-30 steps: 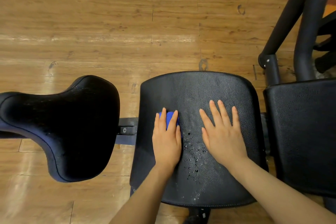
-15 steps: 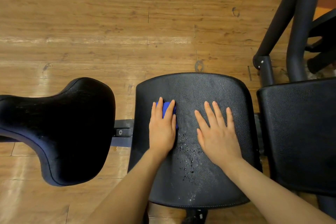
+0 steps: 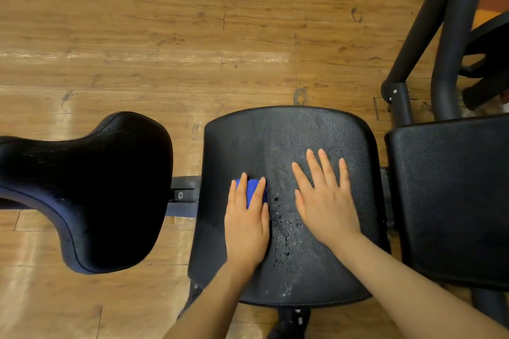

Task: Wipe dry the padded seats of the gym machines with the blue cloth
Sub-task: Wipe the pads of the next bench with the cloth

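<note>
Flat fingers of the left hand (image 3: pixel 246 224) press the blue cloth (image 3: pixel 252 189) down on the middle seat (image 3: pixel 289 129). Nothing is curled round the cloth; it just sits under the straight fingers, and a bit of blue peeks out between them and past the tips. Just to the right of that hand, small water drops (image 3: pixel 283 231) sit on the black pad. Past the drops, the right hand (image 3: pixel 326 198) lies flat on the same seat with its fingers spread and holds nothing.

Ahead of the cloth there is bare pad up to the seat's far curved edge. To the left of the cloth only a narrow strip of pad is left before the side edge. Behind both hands the pad runs back to the near stitched edge.

Further left, across a gap with a dark metal bar (image 3: pixel 183 195), is a curved black seat (image 3: pixel 91 190). To the right of the right hand, close to the middle seat's edge, is another black pad (image 3: pixel 451 195). Beyond it stand black metal tubes (image 3: pixel 443 44) on the wooden floor (image 3: pixel 137 36).
</note>
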{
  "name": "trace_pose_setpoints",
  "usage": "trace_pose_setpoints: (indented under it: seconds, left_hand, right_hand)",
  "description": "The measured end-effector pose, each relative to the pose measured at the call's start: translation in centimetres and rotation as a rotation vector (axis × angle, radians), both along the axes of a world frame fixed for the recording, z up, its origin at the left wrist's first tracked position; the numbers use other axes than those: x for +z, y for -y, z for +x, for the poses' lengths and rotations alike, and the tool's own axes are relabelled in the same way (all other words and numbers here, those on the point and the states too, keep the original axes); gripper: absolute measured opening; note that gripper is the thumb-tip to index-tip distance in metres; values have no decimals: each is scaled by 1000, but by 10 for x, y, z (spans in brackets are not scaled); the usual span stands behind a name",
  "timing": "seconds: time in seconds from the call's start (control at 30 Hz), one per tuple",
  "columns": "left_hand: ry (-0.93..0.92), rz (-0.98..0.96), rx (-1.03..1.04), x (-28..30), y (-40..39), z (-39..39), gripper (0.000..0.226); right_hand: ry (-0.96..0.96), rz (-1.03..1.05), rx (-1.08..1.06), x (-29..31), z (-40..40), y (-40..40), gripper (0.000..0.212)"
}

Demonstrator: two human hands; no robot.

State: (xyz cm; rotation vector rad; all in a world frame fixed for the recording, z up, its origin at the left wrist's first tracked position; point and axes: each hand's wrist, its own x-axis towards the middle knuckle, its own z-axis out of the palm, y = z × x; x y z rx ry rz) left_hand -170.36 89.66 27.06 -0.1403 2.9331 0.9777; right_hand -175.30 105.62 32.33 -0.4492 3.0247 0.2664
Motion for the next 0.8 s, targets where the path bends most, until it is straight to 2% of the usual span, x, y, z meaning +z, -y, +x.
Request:
trace_pose_setpoints:
  seconds: [0.23, 0.5, 0.6, 0.7, 0.8]
  left_hand:
    - [13, 18, -10, 2, 1, 9, 47]
    - [11, 31, -53, 7, -7, -72, 56]
    - [60, 65, -9, 9, -10, -92, 54]
    - [39, 78, -4, 8, -10, -88, 49]
    - [26, 80, -15, 7, -10, -66, 57]
  right_hand:
    - [-4, 2, 0, 0, 1, -1, 54]
    - [-26, 11, 5, -1, 1, 0, 55]
    - [-33, 11, 9, -1, 1, 1, 55]
    - [-42, 11, 11, -2, 1, 0, 55]
    - [-39, 18, 10, -2, 1, -1, 56]
